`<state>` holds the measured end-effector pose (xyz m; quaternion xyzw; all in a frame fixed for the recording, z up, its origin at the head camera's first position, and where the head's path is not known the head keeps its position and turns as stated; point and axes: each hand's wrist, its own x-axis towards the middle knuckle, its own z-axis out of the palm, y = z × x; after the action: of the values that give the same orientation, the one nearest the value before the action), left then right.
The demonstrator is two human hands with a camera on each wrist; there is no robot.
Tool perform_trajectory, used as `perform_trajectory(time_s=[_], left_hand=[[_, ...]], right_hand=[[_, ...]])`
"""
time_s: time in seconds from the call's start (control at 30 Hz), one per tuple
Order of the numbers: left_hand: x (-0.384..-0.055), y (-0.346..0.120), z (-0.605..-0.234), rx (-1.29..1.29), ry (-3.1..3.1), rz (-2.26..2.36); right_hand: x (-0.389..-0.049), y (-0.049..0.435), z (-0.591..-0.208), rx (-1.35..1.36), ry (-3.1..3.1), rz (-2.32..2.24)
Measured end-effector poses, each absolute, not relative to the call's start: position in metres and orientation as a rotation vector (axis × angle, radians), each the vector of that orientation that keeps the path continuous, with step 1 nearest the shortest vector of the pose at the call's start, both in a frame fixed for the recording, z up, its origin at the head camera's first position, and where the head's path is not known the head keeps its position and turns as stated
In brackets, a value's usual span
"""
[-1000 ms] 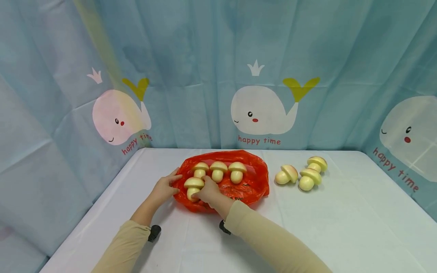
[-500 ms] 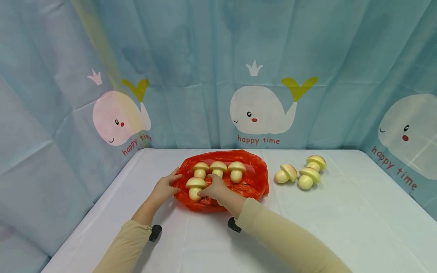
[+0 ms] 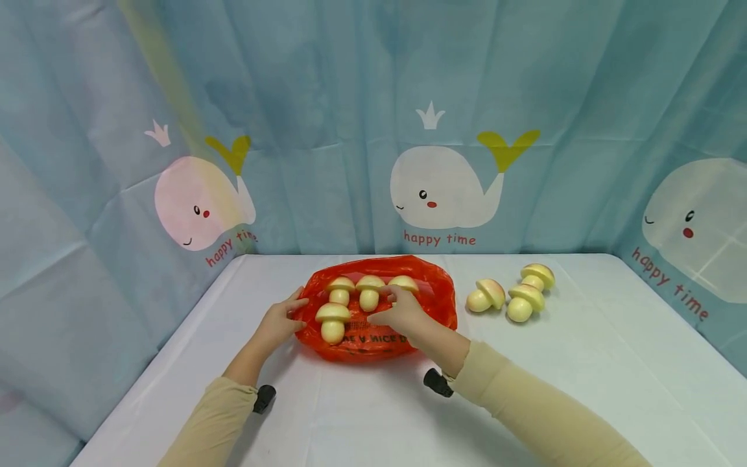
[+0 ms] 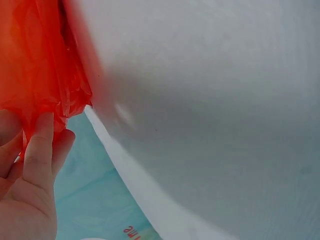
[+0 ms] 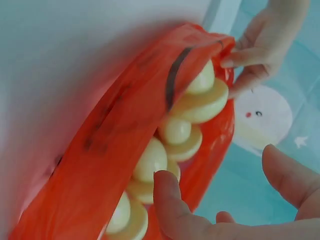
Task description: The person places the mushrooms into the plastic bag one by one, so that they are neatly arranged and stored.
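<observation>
A red plastic bag (image 3: 446, 311) lies with its mouth spread in the head view. Inside are several toy mushrooms: one at the front left (image 3: 333, 323), and a back row with a left mushroom (image 3: 340, 290), a middle mushroom (image 3: 369, 292) and a right mushroom (image 3: 404, 283). My left hand (image 3: 277, 324) pinches the bag's left rim; its fingers (image 4: 39, 155) press the red film in the left wrist view. My right hand (image 3: 405, 316) hovers over the bag's right half, thumb and fingers apart and holding nothing, partly hiding the right mushroom.
Three more mushrooms sit on the white table (image 3: 560, 389) right of the bag: a near mushroom (image 3: 486, 296), a front mushroom (image 3: 525, 302) and a rear one (image 3: 537, 277), the last two close together. A blue whale-print curtain (image 3: 327, 130) stands behind.
My right hand has let go of the front-left mushroom and moved right across the bag, uncovering black print on the film. The left hand stays at the rim.
</observation>
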<state>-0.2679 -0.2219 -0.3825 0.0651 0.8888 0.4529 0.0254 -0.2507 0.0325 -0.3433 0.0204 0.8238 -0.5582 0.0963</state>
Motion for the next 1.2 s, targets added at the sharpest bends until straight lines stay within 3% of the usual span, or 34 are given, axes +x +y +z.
perform_trajectory(time_s=[0.63,1.2], left_hand=[[-0.267,-0.223,-0.383,0.165,2.737,1.402],[-0.269,-0.223,-0.385,0.187,2.728,1.441]], right_hand=[[-0.241,0.125,-0.331,-0.040,2.716,-1.600],[-0.245,0.187,-0.345,-0.063,3.019,-1.404]])
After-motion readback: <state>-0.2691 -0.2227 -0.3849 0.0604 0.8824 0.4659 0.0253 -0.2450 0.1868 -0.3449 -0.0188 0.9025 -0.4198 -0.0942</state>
